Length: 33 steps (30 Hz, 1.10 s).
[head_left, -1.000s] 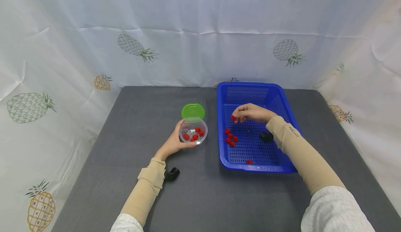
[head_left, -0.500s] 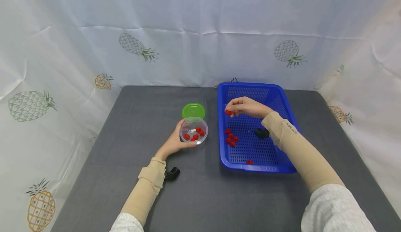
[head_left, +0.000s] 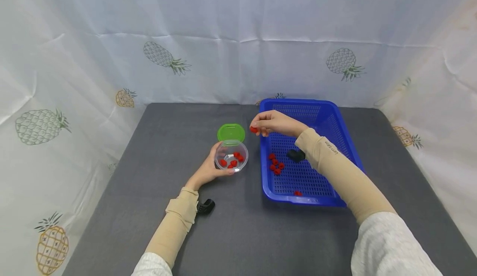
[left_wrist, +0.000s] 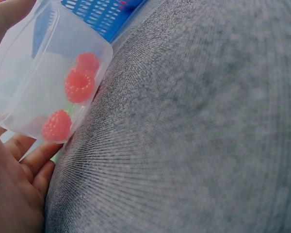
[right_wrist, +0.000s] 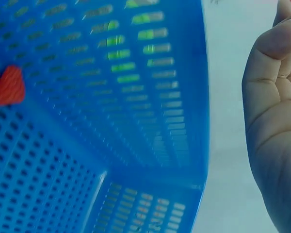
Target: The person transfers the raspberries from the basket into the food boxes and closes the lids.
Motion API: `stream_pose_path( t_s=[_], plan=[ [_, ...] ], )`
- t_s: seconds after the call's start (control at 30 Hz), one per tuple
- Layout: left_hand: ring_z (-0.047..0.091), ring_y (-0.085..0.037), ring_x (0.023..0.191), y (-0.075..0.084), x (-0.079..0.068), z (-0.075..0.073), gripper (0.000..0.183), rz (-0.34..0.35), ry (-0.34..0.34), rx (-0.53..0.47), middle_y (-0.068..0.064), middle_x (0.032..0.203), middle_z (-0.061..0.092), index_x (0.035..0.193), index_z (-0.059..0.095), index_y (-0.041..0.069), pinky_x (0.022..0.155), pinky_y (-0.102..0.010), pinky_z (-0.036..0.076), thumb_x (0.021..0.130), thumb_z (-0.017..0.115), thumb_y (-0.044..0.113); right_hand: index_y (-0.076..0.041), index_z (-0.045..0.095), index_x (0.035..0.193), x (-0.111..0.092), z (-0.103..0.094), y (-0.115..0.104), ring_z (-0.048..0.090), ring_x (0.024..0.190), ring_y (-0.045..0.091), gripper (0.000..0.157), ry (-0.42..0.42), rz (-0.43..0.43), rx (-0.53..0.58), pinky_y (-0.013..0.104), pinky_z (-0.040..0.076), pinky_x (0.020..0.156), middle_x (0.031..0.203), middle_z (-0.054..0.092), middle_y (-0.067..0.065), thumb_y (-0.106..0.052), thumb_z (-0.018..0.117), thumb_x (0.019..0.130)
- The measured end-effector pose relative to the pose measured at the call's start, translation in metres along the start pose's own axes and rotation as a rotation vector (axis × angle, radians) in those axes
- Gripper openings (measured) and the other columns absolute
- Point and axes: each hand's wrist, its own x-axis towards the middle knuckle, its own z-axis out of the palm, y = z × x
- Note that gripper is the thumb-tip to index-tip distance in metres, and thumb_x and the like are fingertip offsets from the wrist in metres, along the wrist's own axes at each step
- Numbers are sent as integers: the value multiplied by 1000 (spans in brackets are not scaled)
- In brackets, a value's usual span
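Note:
My left hand (head_left: pixel 207 169) holds a clear round plastic tub (left_wrist: pixel 29 92), thumb on the near side and fingers behind it. Several raspberries (left_wrist: pixel 79 85) lie inside the tub. Between thumb and fingertips, my right hand (head_left: pixel 277 122) pinches one raspberry (head_left: pixel 254 129) over the left rim of a blue plastic basket (head_left: pixel 265 185). Down in the basket, several more raspberries (head_left: pixel 275 162) cluster along its left side, and another red piece (head_left: pixel 297 193) sits by the front wall. In the right wrist view the pinched raspberry is nearly all cut off at the upper corner.
A green lid (head_left: pixel 231 132) lies on the grey table (head_left: pixel 238 234) just behind the tub. Black wrist camera mounts show beside the left wrist (head_left: pixel 205 206) and below the right wrist (head_left: pixel 296 156). White cloth with pineapple prints (head_left: pixel 238 69) hangs behind and at both sides.
My right hand has travelled left and slightly away from me, carrying the pinched raspberry from over the basket to its left rim. The left hand and tub have stayed in place.

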Motion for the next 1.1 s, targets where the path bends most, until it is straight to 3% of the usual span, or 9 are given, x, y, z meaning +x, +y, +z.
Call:
stream_pose_path(
  t_s=[0.2, 0.33, 0.53, 0.8, 0.97, 1.1],
  plan=[
    [37, -35, 129, 26, -10, -3, 97, -1, -15, -2, -18, 145, 35, 148, 12, 11, 106, -53, 32, 76, 76, 18, -8, 65, 105, 17, 11, -5, 54, 66, 15, 29, -34, 5, 25, 32, 49, 66, 82, 65, 5, -33, 59, 91],
    [36, -35, 129, 30, -11, -3, 98, -5, -19, -14, -18, 145, 35, 148, 11, 9, 107, -53, 31, 76, 76, 18, -7, 65, 105, 26, 19, -9, 56, 67, 13, 27, -68, -18, 22, 30, 50, 67, 80, 65, 2, -30, 58, 92],
    [33, -35, 132, 30, -11, -3, 98, -29, -23, -40, -16, 146, 32, 148, 11, 13, 110, -52, 27, 75, 76, 16, -7, 65, 103, 38, 30, -13, 59, 69, 17, 25, -116, -30, -36, 30, 52, 67, 82, 64, 9, -29, 57, 93],
    [33, -34, 132, 27, -9, -3, 100, -20, -29, -42, -17, 145, 32, 148, 10, 11, 110, -52, 28, 75, 77, 16, -10, 66, 102, 51, 37, -9, 59, 75, 21, 23, -187, 23, -149, 30, 52, 71, 93, 63, 21, -29, 56, 94],
    [34, -34, 132, 28, -9, -3, 99, -28, -28, -41, -17, 145, 33, 148, 11, 10, 110, -51, 28, 74, 77, 16, -10, 65, 103, 54, 38, -6, 58, 73, 15, 23, -229, 56, -200, 30, 51, 73, 88, 66, 7, -28, 53, 95],
    [34, -33, 132, 29, -9, -4, 98, -29, -25, -33, -16, 145, 32, 148, 11, 12, 110, -52, 28, 75, 77, 17, -10, 65, 104, 56, 39, -7, 60, 78, 21, 23, -250, 58, -240, 42, 51, 82, 88, 66, 2, -28, 53, 95]
  ],
)
